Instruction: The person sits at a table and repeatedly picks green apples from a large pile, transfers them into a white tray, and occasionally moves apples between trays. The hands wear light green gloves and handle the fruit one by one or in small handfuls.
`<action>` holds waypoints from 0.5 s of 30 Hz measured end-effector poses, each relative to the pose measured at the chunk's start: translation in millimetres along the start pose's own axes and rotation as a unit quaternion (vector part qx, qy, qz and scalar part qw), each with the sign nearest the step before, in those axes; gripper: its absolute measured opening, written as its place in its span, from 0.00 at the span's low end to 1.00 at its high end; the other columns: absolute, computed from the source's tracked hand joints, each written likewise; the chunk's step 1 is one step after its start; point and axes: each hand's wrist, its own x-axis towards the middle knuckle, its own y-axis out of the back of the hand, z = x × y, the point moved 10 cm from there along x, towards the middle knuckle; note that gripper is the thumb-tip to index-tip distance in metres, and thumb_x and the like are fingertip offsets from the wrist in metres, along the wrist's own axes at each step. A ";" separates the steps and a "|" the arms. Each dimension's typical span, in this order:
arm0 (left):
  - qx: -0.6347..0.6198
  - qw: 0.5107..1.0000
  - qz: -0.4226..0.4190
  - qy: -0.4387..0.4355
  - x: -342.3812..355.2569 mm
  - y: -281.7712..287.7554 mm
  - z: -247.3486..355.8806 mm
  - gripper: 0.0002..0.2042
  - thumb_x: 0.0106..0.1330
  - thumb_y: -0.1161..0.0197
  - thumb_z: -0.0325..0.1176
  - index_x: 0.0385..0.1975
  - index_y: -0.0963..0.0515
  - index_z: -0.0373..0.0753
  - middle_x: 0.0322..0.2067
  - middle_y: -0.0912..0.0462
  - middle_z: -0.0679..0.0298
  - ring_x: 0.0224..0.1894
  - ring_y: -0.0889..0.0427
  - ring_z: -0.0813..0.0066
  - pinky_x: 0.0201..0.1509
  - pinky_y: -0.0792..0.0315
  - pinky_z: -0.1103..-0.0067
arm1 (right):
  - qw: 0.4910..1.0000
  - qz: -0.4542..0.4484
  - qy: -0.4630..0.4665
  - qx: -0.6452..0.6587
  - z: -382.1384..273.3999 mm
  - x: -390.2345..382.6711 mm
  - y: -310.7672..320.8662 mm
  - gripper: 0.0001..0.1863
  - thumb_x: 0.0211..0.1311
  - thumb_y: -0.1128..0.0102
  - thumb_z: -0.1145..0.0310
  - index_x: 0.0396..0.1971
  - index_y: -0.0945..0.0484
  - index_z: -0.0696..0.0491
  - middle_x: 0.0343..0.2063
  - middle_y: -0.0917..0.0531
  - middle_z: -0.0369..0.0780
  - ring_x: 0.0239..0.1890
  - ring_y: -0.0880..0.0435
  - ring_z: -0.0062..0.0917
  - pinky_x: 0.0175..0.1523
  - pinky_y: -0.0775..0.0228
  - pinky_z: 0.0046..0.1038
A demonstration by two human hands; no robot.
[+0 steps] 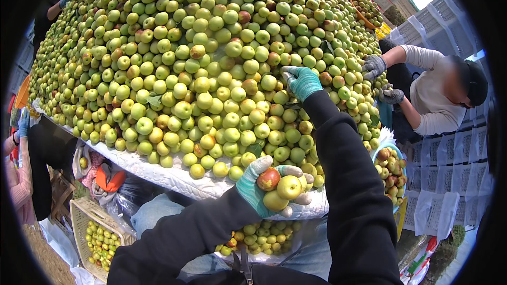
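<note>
Cupping three small fruits, the left hand (269, 190), in a teal and white work glove, sits palm up at the near edge of the heap: one reddish-brown jujube (268, 179) and two yellow-green ones (289, 187) lie in the curled fingers, held loosely rather than pinched. The right hand (302, 82), same glove type, black sleeve, reaches further up the slope and rests on the big pile of green jujubes (200, 74), fingers bent down onto the fruit; whether it grips one cannot be told. Pile lies on a white padded sheet (169, 177) over a table. Below the left hand, a container of sorted yellow-green fruit (264, 236) sits on the person's lap. Lower left, a woven basket (87, 219) holds more. At right, a blue bowl (392, 171) carries browner fruit. Another person in a pale long-sleeved top works the far right side with grey-gloved hands (375, 66) on the pile.
</note>
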 end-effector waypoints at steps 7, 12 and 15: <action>0.004 1.000 -0.006 0.005 -0.4 1.8 -2.5 0.31 0.64 0.46 0.56 0.55 0.31 0.34 0.53 0.29 0.50 0.56 0.29 0.42 0.41 0.22 0.59 | 0.972 -0.121 -0.054 -0.195 -16.7 51.8 -43.3 0.26 0.58 0.42 0.58 0.54 0.33 0.53 0.49 0.22 0.49 0.51 0.23 0.42 0.54 0.30 0.38; -0.034 0.999 -0.009 0.000 -2.7 4.2 -0.8 0.32 0.62 0.47 0.57 0.55 0.30 0.34 0.56 0.31 0.48 0.59 0.35 0.35 0.42 0.22 0.54 | 0.932 -0.236 -0.055 -0.270 -12.6 58.5 -63.1 0.39 0.54 0.39 0.54 0.62 0.41 0.55 0.52 0.24 0.48 0.49 0.21 0.37 0.52 0.27 0.35; -0.059 0.998 -0.008 -0.018 -3.3 3.0 3.0 0.32 0.63 0.47 0.57 0.54 0.29 0.34 0.61 0.37 0.49 0.59 0.36 0.35 0.42 0.22 0.54 | 0.941 -0.212 -0.056 -0.258 -18.4 46.5 -56.8 0.33 0.55 0.40 0.53 0.56 0.34 0.57 0.48 0.23 0.51 0.51 0.23 0.38 0.55 0.30 0.36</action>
